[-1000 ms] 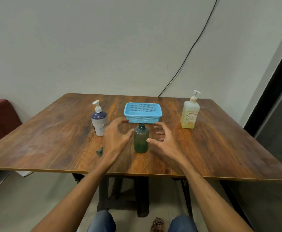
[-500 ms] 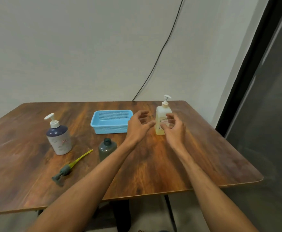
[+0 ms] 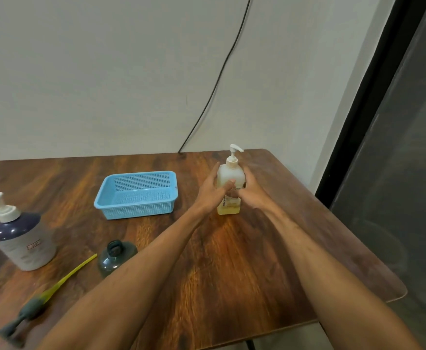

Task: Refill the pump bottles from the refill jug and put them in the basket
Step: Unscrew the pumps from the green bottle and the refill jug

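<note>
Wooden table bears the yellow pump bottle upright, just right of the blue basket; we clasp its sides, left hand and right hand equally near, fingers curled round it

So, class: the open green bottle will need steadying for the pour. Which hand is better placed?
Probably the left hand: the green bottle stands by its forearm; the right hand would have to cross. Both grip the yellow pump bottle.
</note>
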Tool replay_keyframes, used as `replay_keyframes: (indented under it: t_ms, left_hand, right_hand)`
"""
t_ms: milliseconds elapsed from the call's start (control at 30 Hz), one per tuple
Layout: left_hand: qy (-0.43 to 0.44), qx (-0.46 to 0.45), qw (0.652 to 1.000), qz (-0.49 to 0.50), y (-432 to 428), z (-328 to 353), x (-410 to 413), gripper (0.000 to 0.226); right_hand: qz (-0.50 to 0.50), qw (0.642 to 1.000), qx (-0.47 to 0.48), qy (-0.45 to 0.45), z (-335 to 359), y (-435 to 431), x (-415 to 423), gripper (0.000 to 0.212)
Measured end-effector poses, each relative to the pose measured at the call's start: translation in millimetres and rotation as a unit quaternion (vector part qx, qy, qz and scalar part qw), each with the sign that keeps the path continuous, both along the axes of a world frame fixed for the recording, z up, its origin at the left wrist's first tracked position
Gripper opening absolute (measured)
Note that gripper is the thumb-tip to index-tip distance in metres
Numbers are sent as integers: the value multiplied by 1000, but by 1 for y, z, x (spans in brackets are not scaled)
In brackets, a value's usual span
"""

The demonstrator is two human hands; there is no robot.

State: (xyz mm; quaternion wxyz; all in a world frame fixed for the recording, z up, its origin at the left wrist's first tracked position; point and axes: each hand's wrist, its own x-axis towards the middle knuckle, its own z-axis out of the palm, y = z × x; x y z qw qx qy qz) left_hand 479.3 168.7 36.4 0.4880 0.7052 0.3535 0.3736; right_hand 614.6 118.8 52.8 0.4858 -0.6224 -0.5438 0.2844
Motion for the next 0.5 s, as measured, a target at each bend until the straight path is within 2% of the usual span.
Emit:
replay_keyframes:
  t_ms: [133, 500]
  left_hand:
    - [-22, 41, 999, 16, -2, -5, -2, 64]
    - [-63, 64, 996, 19, -85, -9, -78, 59]
  right_hand:
    - [-15, 1000, 19, -5, -3, 0, -3, 71]
    - [25, 998, 50, 27, -15, -76, -63, 69]
